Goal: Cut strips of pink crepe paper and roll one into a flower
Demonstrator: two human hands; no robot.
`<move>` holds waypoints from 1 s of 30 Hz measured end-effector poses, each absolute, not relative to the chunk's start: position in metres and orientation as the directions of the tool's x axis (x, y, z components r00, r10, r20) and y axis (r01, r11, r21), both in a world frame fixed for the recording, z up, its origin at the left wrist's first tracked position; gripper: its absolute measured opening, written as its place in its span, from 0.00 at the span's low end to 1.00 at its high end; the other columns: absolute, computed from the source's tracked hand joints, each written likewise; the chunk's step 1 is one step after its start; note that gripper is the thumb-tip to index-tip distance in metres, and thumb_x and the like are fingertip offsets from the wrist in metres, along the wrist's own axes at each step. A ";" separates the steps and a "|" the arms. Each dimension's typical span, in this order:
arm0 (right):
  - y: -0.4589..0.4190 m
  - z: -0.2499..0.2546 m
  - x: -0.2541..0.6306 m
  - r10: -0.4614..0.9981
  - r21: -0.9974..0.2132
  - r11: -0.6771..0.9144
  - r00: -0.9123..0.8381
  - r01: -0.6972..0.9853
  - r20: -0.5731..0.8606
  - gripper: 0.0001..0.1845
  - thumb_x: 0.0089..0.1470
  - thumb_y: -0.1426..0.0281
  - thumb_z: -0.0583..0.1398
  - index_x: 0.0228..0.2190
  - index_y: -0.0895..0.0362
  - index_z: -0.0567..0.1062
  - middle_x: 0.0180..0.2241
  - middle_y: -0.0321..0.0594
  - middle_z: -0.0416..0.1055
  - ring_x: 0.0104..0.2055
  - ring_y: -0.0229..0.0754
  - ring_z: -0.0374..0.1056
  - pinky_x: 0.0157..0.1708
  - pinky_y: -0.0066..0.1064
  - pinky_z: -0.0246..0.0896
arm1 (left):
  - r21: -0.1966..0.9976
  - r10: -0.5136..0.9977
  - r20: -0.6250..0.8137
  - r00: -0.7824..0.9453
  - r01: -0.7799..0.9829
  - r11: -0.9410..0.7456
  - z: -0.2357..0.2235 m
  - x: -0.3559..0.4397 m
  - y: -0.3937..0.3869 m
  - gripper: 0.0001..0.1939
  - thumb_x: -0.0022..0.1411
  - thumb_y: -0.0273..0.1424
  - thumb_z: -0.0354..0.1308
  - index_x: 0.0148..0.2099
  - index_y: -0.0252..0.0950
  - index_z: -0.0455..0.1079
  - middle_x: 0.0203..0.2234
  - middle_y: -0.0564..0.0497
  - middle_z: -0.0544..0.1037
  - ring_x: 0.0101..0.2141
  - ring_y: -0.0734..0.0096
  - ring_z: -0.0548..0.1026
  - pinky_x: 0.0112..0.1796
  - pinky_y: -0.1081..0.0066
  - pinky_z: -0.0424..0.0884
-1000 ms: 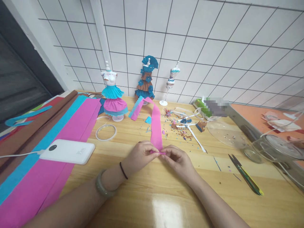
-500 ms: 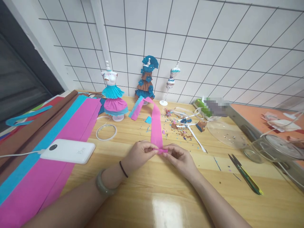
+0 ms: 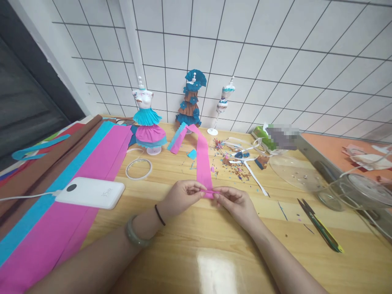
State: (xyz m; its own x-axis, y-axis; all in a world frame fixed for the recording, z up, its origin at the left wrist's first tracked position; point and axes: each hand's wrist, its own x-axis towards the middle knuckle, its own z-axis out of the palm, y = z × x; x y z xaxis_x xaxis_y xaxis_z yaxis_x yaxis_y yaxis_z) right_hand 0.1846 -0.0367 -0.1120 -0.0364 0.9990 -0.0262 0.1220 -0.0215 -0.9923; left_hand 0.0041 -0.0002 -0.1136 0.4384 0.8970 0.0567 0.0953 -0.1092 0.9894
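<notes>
A long pink crepe paper strip [image 3: 203, 163] runs away from me across the table, its far end folded over and edged in blue. My left hand [image 3: 185, 197] pinches the near end between thumb and fingers. On the opposite edge, my right hand [image 3: 235, 204] grips the same end, also in a pinch. Small folds show in the paper between the fingertips. Beyond the strip stand a mini dress form [image 3: 148, 116] in a blue and pink ruffled skirt, another dress form [image 3: 191, 102] in brown and teal ruffles, and a mostly bare one [image 3: 222, 107].
A white power bank [image 3: 92, 192] with a cable lies on pink, blue and brown paper sheets [image 3: 61, 241] at left. A roll of tape [image 3: 139, 169] sits nearby. Paper scraps [image 3: 237, 165], thread snips [image 3: 320, 226] and a clear lidded container [image 3: 364, 190] are on the right.
The near end of the strip, tightly gathered before, now shows a flatter section with a fold across it. Both hands stay pinched on it, and the view has shifted slightly.
</notes>
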 end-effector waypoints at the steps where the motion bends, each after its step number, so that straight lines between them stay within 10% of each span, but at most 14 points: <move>1: -0.037 -0.112 0.185 0.999 -0.992 -0.013 -0.033 0.124 -0.017 0.18 0.40 0.58 0.65 0.30 0.59 0.77 0.20 0.39 0.73 0.20 0.36 0.66 0.23 0.28 0.63 | 0.989 0.897 0.060 0.437 0.095 -0.113 -0.114 0.004 0.000 0.06 0.52 0.26 0.57 0.34 0.31 0.72 0.30 0.48 0.79 0.31 0.70 0.76 0.35 0.73 0.71; 30: -0.036 -0.112 0.189 0.998 -0.991 -0.032 -0.046 0.127 -0.038 0.14 0.43 0.61 0.63 0.29 0.59 0.77 0.19 0.37 0.72 0.22 0.36 0.66 0.27 0.29 0.62 | 0.989 0.895 0.060 0.442 0.094 -0.113 -0.117 0.003 0.000 0.09 0.52 0.25 0.54 0.35 0.30 0.74 0.31 0.47 0.79 0.32 0.69 0.75 0.35 0.72 0.70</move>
State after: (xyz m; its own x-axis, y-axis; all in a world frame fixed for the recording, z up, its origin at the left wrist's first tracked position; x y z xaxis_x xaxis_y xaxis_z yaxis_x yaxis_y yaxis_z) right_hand 0.1891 -0.0364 -0.1118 -0.0460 0.9982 -0.0377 0.1266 -0.0316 -0.9915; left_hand 0.0029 0.0002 -0.1167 0.4415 0.8952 0.0604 0.0943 -0.1133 0.9891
